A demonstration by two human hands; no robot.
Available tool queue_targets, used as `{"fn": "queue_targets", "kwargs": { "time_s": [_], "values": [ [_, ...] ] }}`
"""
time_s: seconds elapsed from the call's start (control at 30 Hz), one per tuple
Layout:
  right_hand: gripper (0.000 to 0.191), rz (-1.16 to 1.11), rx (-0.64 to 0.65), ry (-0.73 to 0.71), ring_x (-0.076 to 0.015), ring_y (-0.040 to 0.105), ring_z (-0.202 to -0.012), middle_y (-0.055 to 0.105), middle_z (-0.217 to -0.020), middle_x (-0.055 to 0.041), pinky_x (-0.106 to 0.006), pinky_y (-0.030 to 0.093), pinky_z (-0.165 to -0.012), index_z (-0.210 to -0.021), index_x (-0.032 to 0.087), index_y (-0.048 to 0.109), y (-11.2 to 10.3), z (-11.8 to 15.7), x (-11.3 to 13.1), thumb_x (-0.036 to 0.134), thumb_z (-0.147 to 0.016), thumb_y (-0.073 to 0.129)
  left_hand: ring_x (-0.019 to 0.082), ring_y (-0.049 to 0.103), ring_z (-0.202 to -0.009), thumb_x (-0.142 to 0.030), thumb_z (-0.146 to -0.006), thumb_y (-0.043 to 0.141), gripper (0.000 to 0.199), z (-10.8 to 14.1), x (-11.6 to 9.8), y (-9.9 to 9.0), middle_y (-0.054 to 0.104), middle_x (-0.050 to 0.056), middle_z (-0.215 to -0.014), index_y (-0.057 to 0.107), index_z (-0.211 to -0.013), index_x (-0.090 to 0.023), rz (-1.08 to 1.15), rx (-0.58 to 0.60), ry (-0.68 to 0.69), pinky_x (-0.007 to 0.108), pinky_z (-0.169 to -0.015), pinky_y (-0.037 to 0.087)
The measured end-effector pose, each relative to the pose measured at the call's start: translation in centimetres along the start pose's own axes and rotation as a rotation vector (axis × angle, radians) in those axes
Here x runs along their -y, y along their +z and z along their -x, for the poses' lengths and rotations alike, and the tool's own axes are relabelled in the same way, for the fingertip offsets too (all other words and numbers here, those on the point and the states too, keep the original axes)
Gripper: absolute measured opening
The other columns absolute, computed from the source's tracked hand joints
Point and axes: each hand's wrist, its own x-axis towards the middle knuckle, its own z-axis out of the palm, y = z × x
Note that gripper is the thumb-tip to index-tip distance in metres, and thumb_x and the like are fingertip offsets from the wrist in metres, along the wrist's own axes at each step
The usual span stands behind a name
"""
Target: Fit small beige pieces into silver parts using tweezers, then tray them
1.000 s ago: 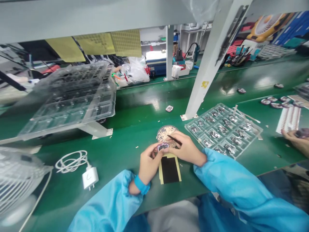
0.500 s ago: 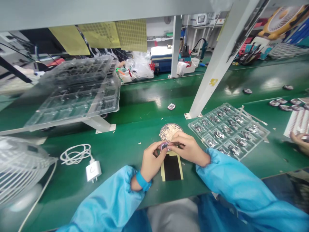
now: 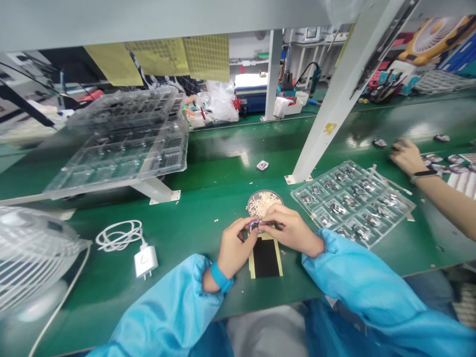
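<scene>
Between both hands is a small rounded device [image 3: 254, 225] with a pale purplish rim and a dark inside; its exact kind is hard to make out. My left hand [image 3: 235, 246] pinches it from the left, thumb in front. From the right, my right hand [image 3: 285, 229] has its fingertips closed against the device's edge; whether they also hold a tiny piece is hidden. Just beyond the fingers lies a round dish [image 3: 263, 200] of small beige and dark bits. Below the hands, a black pad [image 3: 266, 259] edged with yellow tape lies on the green bench.
A clear compartment tray [image 3: 351, 201] of small parts lies to the right. One similar device [image 3: 262, 165] rests beyond the dish. A co-worker's hand [image 3: 407, 157] reaches in at right. A slanted post [image 3: 327, 109], a white charger [image 3: 145, 261] and a fan [image 3: 33, 263] stand around.
The co-worker's hand has moved from the right edge up and left toward the devices at the back. My hands hold nearly the same pose; the view has shifted slightly.
</scene>
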Motion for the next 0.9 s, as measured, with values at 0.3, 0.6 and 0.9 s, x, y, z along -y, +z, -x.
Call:
{"fn": "queue_targets", "kwargs": {
  "time_s": [0.3, 0.6, 0.9],
  "values": [
    [0.011, 0.035, 0.055, -0.009, -0.0172, 0.06, -0.083, 0.061, -0.089, -0.0047, -0.03, 0.051, -0.074, -0.102, 0.022, 0.07, 0.0, 0.1, -0.3, 0.026, -0.093, 0.064, 0.014, 0.054, -0.066, -0.022, -0.09, 0.06, 0.027, -0.1, -0.2, -0.6, 0.063, 0.001, -0.082, 0.071, -0.114, -0.025, -0.183, 0.024, 0.128, 0.024, -0.062, 0.043],
    [0.007, 0.084, -0.089, 0.107, -0.0173, 0.061, -0.088, 0.063, -0.093, -0.0045, -0.03, 0.05, -0.08, -0.096, 0.02, 0.064, -1.4, -0.5, -0.6, 0.026, -0.096, 0.06, 0.022, 0.063, -0.094, -0.03, -0.095, 0.054, 0.031, -4.1, -0.4, -2.2, 0.07, 0.007, -0.106, 0.065, -0.123, -0.024, -0.363, -0.005, 0.254, 0.033, -0.087, 0.048],
    [0.009, 0.204, -0.251, 0.178, -0.0181, 0.06, -0.081, 0.063, -0.087, -0.0046, -0.031, 0.048, -0.073, -0.089, 0.019, 0.067, -2.9, -0.9, -0.8, 0.025, -0.093, 0.061, 0.04, 0.041, -0.13, -0.036, -0.09, 0.057, 0.051, -17.4, 2.1, -3.2, 0.052, 0.022, -0.138, 0.055, -0.137, -0.016, -0.756, -0.186, 0.008, 0.054, -0.103, 0.033]
  ]
}}
